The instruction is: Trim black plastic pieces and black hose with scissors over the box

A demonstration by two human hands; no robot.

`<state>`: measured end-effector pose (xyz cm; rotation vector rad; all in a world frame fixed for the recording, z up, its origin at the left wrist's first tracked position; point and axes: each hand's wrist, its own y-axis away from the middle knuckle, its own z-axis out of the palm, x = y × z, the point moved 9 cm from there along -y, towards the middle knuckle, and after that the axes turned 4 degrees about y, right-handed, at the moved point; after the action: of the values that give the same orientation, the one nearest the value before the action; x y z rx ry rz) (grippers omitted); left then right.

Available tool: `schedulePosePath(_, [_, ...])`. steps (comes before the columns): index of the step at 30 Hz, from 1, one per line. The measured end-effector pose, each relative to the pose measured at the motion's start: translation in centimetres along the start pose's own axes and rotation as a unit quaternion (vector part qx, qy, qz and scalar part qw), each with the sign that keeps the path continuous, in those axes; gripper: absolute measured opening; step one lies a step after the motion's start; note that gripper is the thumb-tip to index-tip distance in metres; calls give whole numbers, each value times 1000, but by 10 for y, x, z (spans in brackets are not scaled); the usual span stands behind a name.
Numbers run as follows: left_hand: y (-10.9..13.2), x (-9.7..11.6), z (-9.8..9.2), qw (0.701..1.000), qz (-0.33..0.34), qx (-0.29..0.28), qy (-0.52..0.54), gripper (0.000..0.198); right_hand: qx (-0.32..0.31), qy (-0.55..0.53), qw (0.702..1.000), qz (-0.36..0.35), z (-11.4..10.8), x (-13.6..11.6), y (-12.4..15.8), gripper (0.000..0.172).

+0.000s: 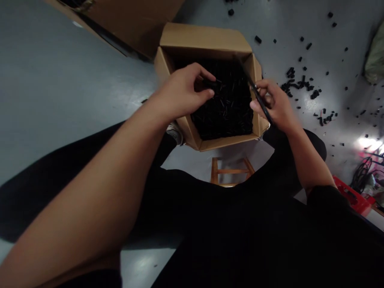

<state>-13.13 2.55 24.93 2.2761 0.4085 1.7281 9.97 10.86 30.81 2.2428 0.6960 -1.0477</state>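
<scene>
An open cardboard box (207,40) stands on the floor between my knees, filled with small black plastic pieces (225,112), perhaps connectors or sleeves. Above the box, my left hand (183,90) pinches a small black piece (211,84) between thumb and fingers. My right hand (271,104) grips a thin black cable (257,94) that crosses the box's right corner. The two hands are apart, and the cable's end is hard to make out against the dark pieces.
Many loose black pieces (300,84) lie scattered on the grey floor (75,100) to the right of the box. A second cardboard box (120,20) sits at the top left. A wooden stool (231,172) stands below the box, and a red crate (352,196) with black cables (361,174) sits at the lower right.
</scene>
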Motion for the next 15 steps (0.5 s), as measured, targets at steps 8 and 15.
schedulePosePath(8, [1,-51,26,989,-12,-37,-145,21,93,-113,989,-20,-38,-25,-8,62])
schedulePosePath(15, [-8,-71,83,924,-70,-161,-340,30,145,-50,987,-37,-75,-36,-26,46])
